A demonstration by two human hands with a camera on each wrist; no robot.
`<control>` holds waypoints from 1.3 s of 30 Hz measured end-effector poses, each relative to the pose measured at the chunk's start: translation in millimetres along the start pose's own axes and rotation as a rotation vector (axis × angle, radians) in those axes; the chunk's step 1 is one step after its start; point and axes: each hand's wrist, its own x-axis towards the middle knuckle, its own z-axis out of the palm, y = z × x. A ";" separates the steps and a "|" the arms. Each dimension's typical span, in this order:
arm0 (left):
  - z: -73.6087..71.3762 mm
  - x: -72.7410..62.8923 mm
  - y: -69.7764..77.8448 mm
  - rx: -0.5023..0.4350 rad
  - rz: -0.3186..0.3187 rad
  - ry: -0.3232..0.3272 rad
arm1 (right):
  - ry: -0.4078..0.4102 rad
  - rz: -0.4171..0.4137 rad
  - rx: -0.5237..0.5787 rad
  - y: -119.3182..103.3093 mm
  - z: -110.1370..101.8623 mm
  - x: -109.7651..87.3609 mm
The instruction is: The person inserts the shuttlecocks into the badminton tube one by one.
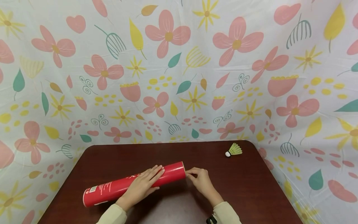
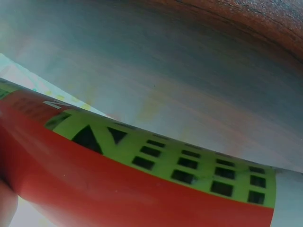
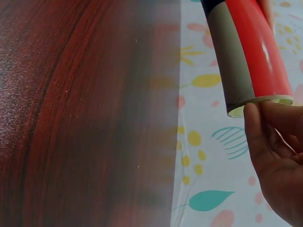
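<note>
A long red shuttlecock tube (image 1: 114,187) lies aslant above the dark wooden table, its right end higher than its left. My left hand (image 1: 142,186) holds it from above, fingers across the top and thumb along the near side. In the left wrist view, the tube (image 2: 118,184) shows a green band with black squares. At the right end, my right hand (image 1: 202,183) has thumb and fingertips together at the mouth. The right wrist view shows this hand (image 3: 279,161) pinching at the pale rim (image 3: 236,112); what lies between the fingertips is hidden.
A shuttlecock (image 1: 233,150) with a white cork and yellow-green feathers lies near the table's back right corner. The glossy brown table (image 1: 246,186) ends at a flower-patterned curtain (image 1: 179,77) behind it.
</note>
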 end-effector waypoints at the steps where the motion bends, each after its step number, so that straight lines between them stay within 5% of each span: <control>1: 0.1 -0.1 0.6 0.001 -0.001 -0.005 | -0.007 -0.005 0.007 0.6 -0.1 0.1; 20: 0.1 -1.3 3.0 -0.006 0.007 0.011 | -0.216 -0.019 0.108 17.2 -17.6 5.4; 29: -0.5 0.9 -0.2 -0.004 0.012 0.014 | -0.167 -0.070 0.013 34.0 -42.1 11.1; 39: 0.2 -2.1 -1.0 -0.001 0.004 0.011 | -0.135 0.089 -0.136 65.1 -83.0 26.3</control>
